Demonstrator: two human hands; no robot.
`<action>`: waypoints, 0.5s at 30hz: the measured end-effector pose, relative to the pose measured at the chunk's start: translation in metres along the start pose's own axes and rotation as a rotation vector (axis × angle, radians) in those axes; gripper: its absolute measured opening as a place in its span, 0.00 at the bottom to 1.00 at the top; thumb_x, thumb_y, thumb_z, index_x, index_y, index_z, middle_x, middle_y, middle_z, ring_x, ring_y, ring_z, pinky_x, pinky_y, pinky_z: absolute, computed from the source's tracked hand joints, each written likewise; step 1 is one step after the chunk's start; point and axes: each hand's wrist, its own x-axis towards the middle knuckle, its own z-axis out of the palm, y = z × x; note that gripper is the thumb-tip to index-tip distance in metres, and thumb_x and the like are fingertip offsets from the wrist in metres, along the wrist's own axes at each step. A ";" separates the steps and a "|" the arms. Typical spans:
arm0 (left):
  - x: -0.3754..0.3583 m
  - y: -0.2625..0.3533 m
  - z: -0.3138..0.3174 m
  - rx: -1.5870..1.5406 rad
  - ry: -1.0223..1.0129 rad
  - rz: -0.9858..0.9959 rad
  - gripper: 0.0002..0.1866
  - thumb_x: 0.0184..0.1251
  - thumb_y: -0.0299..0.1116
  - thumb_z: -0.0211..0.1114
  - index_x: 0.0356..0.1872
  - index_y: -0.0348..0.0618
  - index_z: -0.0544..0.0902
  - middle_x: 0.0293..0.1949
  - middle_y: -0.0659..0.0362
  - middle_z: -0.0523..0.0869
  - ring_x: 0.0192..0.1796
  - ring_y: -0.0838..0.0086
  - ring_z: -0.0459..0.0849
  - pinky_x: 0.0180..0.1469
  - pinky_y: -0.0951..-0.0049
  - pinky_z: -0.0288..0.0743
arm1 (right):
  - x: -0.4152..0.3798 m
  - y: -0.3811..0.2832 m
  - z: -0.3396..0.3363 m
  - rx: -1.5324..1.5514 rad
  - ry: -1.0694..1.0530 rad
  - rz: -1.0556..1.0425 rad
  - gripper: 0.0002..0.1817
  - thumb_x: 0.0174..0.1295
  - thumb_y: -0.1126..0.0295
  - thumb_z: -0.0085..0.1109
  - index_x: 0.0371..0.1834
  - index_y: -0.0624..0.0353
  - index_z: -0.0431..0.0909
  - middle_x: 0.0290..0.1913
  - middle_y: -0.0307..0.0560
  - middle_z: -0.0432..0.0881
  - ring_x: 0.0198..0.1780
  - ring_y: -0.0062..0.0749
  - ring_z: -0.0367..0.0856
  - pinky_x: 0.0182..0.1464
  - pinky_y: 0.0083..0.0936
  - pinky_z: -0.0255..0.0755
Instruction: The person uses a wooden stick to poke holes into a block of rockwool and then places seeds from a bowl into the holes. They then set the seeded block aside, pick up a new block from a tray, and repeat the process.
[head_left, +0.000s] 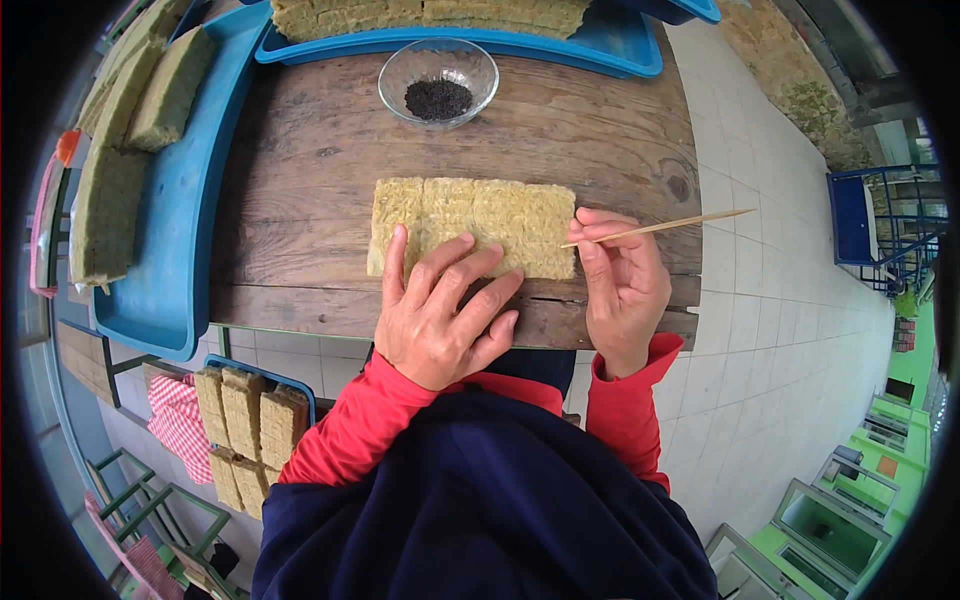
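Observation:
On the wooden table lies a flat yellowish slab of rockwool (470,205), scored crosswise into blocks. My left hand (440,310) rests on its near side with the fingers spread, fingertips touching the top. At the slab's right end, my right hand (625,280) pinches a thin wooden skewer (670,224) between thumb and fingers. One end of the skewer meets the slab's right edge; the pointed end sticks out to the right, past the table. Beyond the slab stands a clear glass bowl (438,68) holding small black seeds (438,100).
A blue tray (190,240) with rockwool slabs (110,210) lies along the table's left side. Another blue tray (630,50) with slabs spans the back. Below left, more rockwool blocks (240,405) sit beside a red checked cloth (178,425). White floor tiles (740,320) extend to the right.

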 end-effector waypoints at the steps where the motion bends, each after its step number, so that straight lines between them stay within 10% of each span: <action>1: 0.000 0.000 0.000 0.003 0.003 0.001 0.17 0.48 0.40 0.69 0.43 0.58 0.85 0.47 0.67 0.81 0.55 0.70 0.78 0.71 0.43 0.50 | 0.000 0.000 0.000 -0.001 -0.001 0.000 0.05 0.64 0.85 0.53 0.41 0.69 0.74 0.48 0.52 0.79 0.43 0.27 0.82 0.47 0.20 0.77; 15: 0.000 0.000 0.000 0.003 -0.005 -0.001 0.17 0.47 0.40 0.69 0.43 0.58 0.85 0.48 0.67 0.81 0.55 0.70 0.77 0.71 0.43 0.50 | 0.001 0.003 -0.001 -0.112 -0.014 0.001 0.04 0.62 0.83 0.56 0.38 0.67 0.76 0.45 0.52 0.80 0.42 0.26 0.82 0.42 0.20 0.77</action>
